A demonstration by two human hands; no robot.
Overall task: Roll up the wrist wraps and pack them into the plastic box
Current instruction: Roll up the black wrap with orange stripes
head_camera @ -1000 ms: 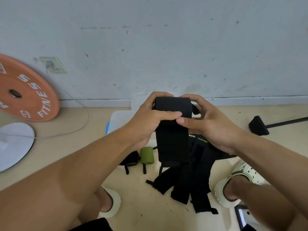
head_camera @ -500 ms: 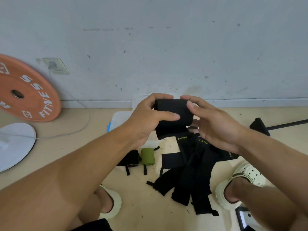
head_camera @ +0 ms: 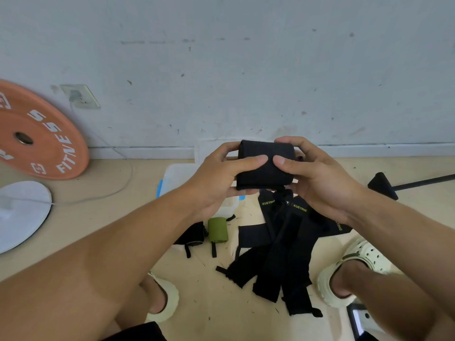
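Now both hands [head_camera: 268,178] grip a fully rolled black wrap [head_camera: 264,168], its tail gone.

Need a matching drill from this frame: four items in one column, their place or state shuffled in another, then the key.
1. black roll
2. green roll
3. unrolled black wraps
4. weight plate

A. leaning on the wall
B. spread flat on the floor
C. gripped by left hand and right hand
D. on the floor beside a small black roll

Pairs: 1-C, 2-D, 3-B, 4-A

A rolled black wrist wrap [head_camera: 264,166] is held above the translucent plastic box [head_camera: 177,177], loose wraps [head_camera: 283,247] beside.
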